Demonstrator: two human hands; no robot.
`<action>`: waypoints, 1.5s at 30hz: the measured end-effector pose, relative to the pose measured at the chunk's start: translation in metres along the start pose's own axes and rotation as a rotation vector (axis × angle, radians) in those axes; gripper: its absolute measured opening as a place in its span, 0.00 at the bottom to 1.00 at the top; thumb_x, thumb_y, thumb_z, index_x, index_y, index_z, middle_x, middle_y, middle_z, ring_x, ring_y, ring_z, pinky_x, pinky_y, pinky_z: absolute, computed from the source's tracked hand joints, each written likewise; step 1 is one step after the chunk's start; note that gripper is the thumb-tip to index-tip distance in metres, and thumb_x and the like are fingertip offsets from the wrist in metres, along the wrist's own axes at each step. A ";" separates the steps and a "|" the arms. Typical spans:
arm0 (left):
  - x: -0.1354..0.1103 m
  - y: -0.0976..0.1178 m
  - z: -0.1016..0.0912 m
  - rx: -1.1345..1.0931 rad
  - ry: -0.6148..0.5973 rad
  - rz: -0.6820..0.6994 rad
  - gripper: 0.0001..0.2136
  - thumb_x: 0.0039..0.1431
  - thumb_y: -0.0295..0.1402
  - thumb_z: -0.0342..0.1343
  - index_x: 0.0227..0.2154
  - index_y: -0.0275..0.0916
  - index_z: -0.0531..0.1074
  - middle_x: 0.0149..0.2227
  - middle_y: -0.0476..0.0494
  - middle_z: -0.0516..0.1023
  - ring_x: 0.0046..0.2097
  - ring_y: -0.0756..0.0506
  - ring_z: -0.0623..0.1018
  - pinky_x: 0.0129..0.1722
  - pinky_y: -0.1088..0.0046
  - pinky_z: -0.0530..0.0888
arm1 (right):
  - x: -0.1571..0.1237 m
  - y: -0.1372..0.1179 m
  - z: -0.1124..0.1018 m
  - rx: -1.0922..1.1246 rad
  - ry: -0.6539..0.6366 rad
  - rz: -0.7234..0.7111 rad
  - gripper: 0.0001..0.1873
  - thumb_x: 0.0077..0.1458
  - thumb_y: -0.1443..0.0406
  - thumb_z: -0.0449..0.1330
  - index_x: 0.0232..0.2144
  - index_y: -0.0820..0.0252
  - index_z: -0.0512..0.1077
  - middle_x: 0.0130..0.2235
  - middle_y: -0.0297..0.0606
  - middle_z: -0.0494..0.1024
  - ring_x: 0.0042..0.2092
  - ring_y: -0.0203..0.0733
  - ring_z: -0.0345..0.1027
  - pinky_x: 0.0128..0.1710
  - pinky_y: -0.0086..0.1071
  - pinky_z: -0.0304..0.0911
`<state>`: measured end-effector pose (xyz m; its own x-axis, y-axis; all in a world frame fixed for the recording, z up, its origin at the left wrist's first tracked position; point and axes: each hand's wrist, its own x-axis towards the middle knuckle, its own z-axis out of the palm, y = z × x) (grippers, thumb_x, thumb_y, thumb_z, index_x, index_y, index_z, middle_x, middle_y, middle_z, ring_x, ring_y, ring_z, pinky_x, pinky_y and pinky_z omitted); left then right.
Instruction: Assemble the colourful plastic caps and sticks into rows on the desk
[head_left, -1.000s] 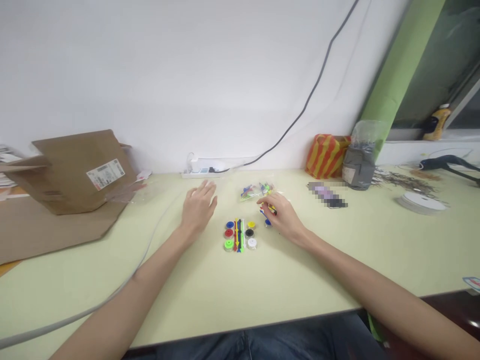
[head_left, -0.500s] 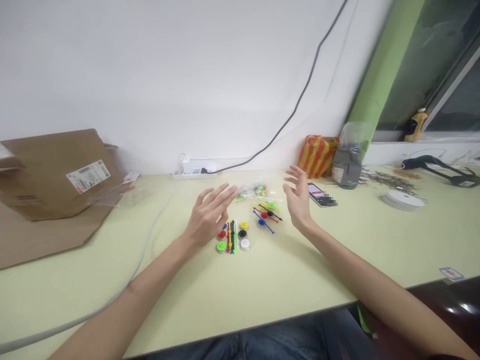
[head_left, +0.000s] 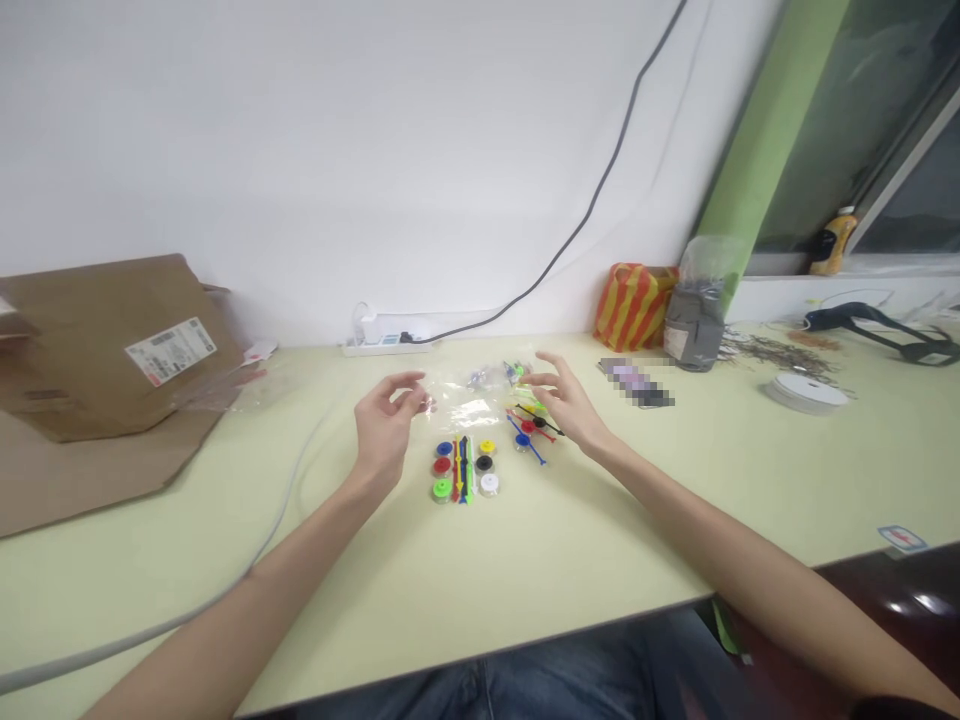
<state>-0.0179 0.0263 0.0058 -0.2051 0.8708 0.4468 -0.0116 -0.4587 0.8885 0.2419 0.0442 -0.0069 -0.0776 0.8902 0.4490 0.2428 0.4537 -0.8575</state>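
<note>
My left hand (head_left: 386, 425) pinches the left edge of a clear plastic bag (head_left: 469, 405) that lies across the table behind the parts. Close to the bag's right end, my right hand (head_left: 566, 405) has its fingers apart. Nearer me are two columns of round knobs on clear bases, among them a green knob (head_left: 442, 489) and a white knob (head_left: 490, 485). Between the columns lie several coloured plastic arrows (head_left: 463, 470) side by side. Just left of my right hand sit arrows mounted on knobs, including a blue spinner (head_left: 523, 440) and a red spinner (head_left: 528, 427); the farther ones are partly hidden.
A brown cardboard box (head_left: 97, 350) stands at the left, near a grey cable (head_left: 262, 550). A power strip (head_left: 386, 345) lies against the wall. To the right are a blurred phone (head_left: 634, 382), a striped bag (head_left: 634, 305), a grey bag (head_left: 694, 325) and a white reel (head_left: 806, 392).
My left hand has moved left and closed on the bag's edge. My right hand has moved left, over the spinners. The bag now lies stretched out flatter, towards me.
</note>
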 end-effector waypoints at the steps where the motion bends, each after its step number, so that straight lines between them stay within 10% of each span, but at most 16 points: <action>1: 0.001 0.000 0.000 -0.045 0.004 -0.033 0.14 0.51 0.34 0.66 0.41 0.37 0.77 0.33 0.47 0.75 0.33 0.50 0.76 0.40 0.67 0.77 | 0.000 0.000 0.000 0.008 -0.019 -0.005 0.30 0.58 0.64 0.55 0.61 0.55 0.56 0.47 0.45 0.80 0.54 0.47 0.71 0.52 0.47 0.65; 7: 0.001 -0.003 0.000 -0.203 -0.040 -0.177 0.14 0.46 0.35 0.70 0.36 0.36 0.77 0.32 0.47 0.74 0.35 0.50 0.76 0.46 0.64 0.78 | -0.004 -0.014 0.002 0.079 -0.180 -0.165 0.35 0.53 0.63 0.62 0.63 0.52 0.59 0.44 0.41 0.81 0.49 0.45 0.74 0.47 0.40 0.67; 12: 0.000 -0.006 0.000 -0.097 -0.142 -0.185 0.16 0.59 0.46 0.60 0.41 0.38 0.77 0.49 0.39 0.76 0.48 0.43 0.77 0.51 0.60 0.77 | -0.009 -0.024 0.004 -0.117 0.033 -0.226 0.10 0.58 0.58 0.62 0.34 0.57 0.79 0.33 0.37 0.77 0.35 0.41 0.69 0.40 0.36 0.64; 16: -0.007 0.004 0.001 0.303 -0.161 0.107 0.19 0.69 0.47 0.44 0.51 0.43 0.73 0.57 0.38 0.70 0.60 0.40 0.70 0.61 0.55 0.67 | -0.012 -0.027 0.005 -0.174 0.197 -0.227 0.14 0.60 0.55 0.61 0.28 0.57 0.77 0.28 0.35 0.70 0.30 0.39 0.61 0.34 0.35 0.61; 22: -0.019 0.018 0.008 0.848 -0.296 0.658 0.27 0.61 0.40 0.59 0.62 0.46 0.60 0.64 0.37 0.61 0.66 0.36 0.61 0.66 0.54 0.58 | -0.018 -0.029 0.011 -0.166 0.194 -0.300 0.12 0.62 0.57 0.60 0.31 0.57 0.78 0.27 0.34 0.69 0.28 0.38 0.59 0.31 0.35 0.60; 30: -0.011 0.007 0.003 1.096 -0.186 0.653 0.32 0.59 0.32 0.59 0.65 0.43 0.55 0.56 0.35 0.68 0.57 0.34 0.67 0.58 0.53 0.66 | -0.019 -0.026 0.015 -0.252 0.137 -0.579 0.13 0.63 0.70 0.57 0.38 0.50 0.81 0.36 0.38 0.70 0.38 0.40 0.66 0.36 0.35 0.64; 39: -0.010 0.008 0.001 1.064 -0.261 0.783 0.11 0.64 0.30 0.56 0.49 0.43 0.74 0.57 0.39 0.71 0.62 0.36 0.67 0.59 0.55 0.65 | -0.017 -0.028 0.010 -0.298 0.048 -0.627 0.18 0.62 0.74 0.55 0.40 0.49 0.80 0.42 0.40 0.72 0.47 0.44 0.66 0.46 0.40 0.65; 45: 0.001 -0.003 -0.008 1.050 -0.234 0.779 0.07 0.64 0.29 0.55 0.29 0.41 0.74 0.44 0.45 0.80 0.56 0.38 0.72 0.53 0.55 0.68 | -0.009 -0.037 -0.006 -0.451 -0.027 -0.269 0.08 0.60 0.61 0.60 0.37 0.60 0.75 0.28 0.34 0.71 0.31 0.38 0.64 0.34 0.32 0.60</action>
<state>-0.0261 0.0275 0.0025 0.3600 0.5024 0.7861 0.8097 -0.5869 0.0042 0.2390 0.0195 0.0221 -0.2178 0.7485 0.6264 0.6029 0.6079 -0.5167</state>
